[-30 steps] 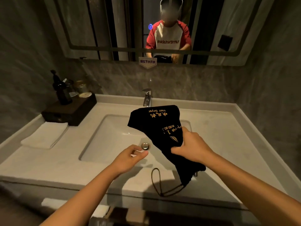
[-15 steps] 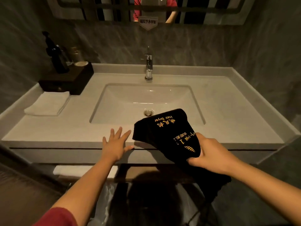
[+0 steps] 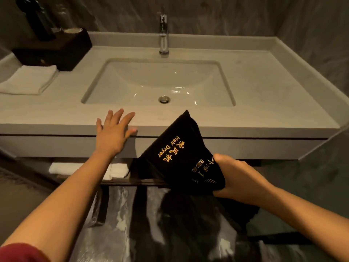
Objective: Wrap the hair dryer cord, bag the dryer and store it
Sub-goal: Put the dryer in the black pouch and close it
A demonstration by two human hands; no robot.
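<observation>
A black cloth bag (image 3: pixel 175 154) with gold "Hair Dryer" lettering is gripped at its lower end by my right hand (image 3: pixel 239 178), in front of the vanity's front edge and below counter height. The dryer and its cord are hidden; the bag looks filled. My left hand (image 3: pixel 113 133) is open with fingers spread, resting flat against the front edge of the countertop (image 3: pixel 56 114), left of the bag.
A white sink basin (image 3: pixel 158 82) with a chrome faucet (image 3: pixel 163 35) sits in the counter. At the back left stand a dark tray (image 3: pixel 56 52) with a black bottle and a folded white towel (image 3: pixel 28 80). Rolled white towels (image 3: pixel 117 171) lie on a shelf under the vanity.
My view has dropped from the mirror to the vanity front. The bag has come down from above the basin to below the counter edge. My left hand moved from over the basin to the counter's front edge.
</observation>
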